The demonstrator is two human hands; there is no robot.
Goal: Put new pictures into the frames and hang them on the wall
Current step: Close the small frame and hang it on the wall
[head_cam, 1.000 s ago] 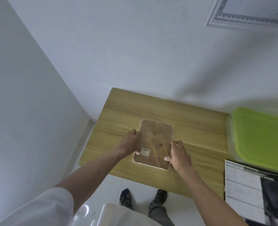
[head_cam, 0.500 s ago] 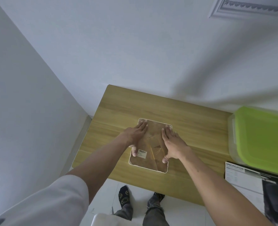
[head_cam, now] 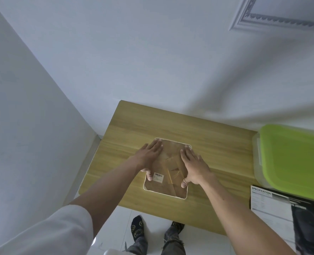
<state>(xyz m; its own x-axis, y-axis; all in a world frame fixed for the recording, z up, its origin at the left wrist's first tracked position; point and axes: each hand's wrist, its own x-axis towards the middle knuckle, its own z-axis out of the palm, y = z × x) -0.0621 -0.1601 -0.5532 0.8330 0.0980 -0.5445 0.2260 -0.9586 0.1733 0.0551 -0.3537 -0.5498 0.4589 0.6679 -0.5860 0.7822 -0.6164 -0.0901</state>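
- Flat on the wooden desk [head_cam: 207,137]: a white-rimmed picture frame [head_cam: 166,192], face down, brown backing with a barcode sticker [head_cam: 158,177] up.
- Left hand [head_cam: 149,157] and right hand [head_cam: 193,165]: grip wide open, palms pressed on the backing, fingers spread, nothing grasped.
- Beside, at right: green-lidded box [head_cam: 296,159].
- High on the wall: another white frame [head_cam: 274,19].

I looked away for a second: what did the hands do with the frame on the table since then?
Both hands let go of the frame's side edges and moved onto its brown back; left hand and right hand now press flat, fingers spread. The frame stayed face-down on the table; the green-lidded box is unmoved.
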